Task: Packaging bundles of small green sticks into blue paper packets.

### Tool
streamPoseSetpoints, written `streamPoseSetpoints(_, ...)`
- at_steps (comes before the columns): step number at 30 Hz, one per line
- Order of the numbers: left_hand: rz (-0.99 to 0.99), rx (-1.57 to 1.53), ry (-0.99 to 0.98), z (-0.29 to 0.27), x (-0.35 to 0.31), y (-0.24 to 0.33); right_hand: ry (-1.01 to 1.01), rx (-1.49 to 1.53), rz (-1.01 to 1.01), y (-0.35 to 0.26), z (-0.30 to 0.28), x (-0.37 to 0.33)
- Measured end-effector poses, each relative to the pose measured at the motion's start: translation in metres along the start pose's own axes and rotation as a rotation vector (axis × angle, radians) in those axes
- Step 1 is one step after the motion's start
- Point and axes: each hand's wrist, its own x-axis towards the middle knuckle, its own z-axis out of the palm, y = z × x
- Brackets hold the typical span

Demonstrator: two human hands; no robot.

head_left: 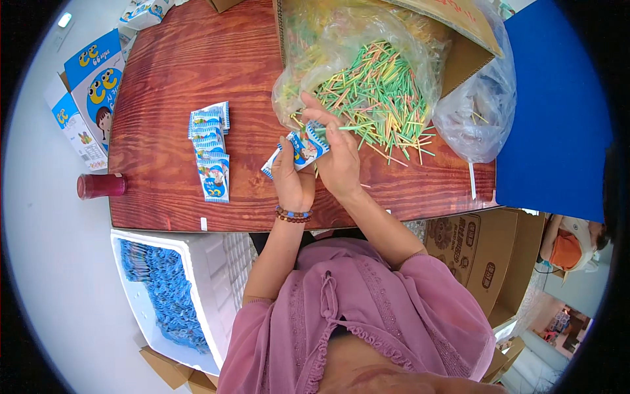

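My left hand (293, 180) is closed on a small blue-and-white sachet (307, 151), pinching it near its left end. My right hand (342, 161) is at the sachet's right end, fingers stretched out and apart, with its palm side toward the packet. Whether it also grips that end is hard to make out. Just beyond it lies a pile of thin green, yellow and pink sticks (387, 92), spilling from a clear plastic bag (292, 98). Left of my hands, similar sachets (211, 154) overlap in a row on the red-brown wooden table (164, 72).
A cardboard box (462, 62) on its side holds the bag. Another clear bag (476, 125) is at right. A red jar (102, 186) and printed cartons (92, 92) stand at left. Below the table edge, a white foam box (203, 276) holds many blue sachets.
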Motion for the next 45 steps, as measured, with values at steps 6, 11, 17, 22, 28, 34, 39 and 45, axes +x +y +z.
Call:
streamPoseSetpoints(6,-0.006,-0.010,-0.001,-0.002,0.001,0.000,-0.007,0.103,0.069,0.003,-0.006,0.001)
streamPoseSetpoints(11,-0.008,-0.019,-0.058,-0.018,0.007,-0.002,-0.249,-0.310,0.130,-0.006,-0.017,0.010)
streamPoseSetpoints(17,-0.025,-0.026,-0.029,-0.005,0.004,-0.001,-0.171,-0.192,0.188,-0.015,-0.016,0.019)
streamPoseSetpoints(22,-0.011,0.012,-0.070,-0.015,0.007,0.005,-0.398,-0.319,0.443,-0.019,-0.023,0.041)
streamPoseSetpoints(28,-0.024,-0.120,-0.055,-0.015,0.000,0.021,-0.531,-0.604,0.402,-0.031,-0.005,0.047)
streamPoseSetpoints(34,0.092,-0.140,-0.126,-0.026,-0.006,0.040,-0.530,-0.793,0.286,-0.018,0.011,0.038)
streamPoseSetpoints(39,0.354,0.106,0.011,-0.052,-0.025,0.066,-0.560,-0.552,0.405,0.007,0.040,0.032)
streamPoseSetpoints(45,0.713,0.275,0.368,-0.083,-0.049,0.099,-0.720,-0.773,0.214,0.069,0.089,0.027)
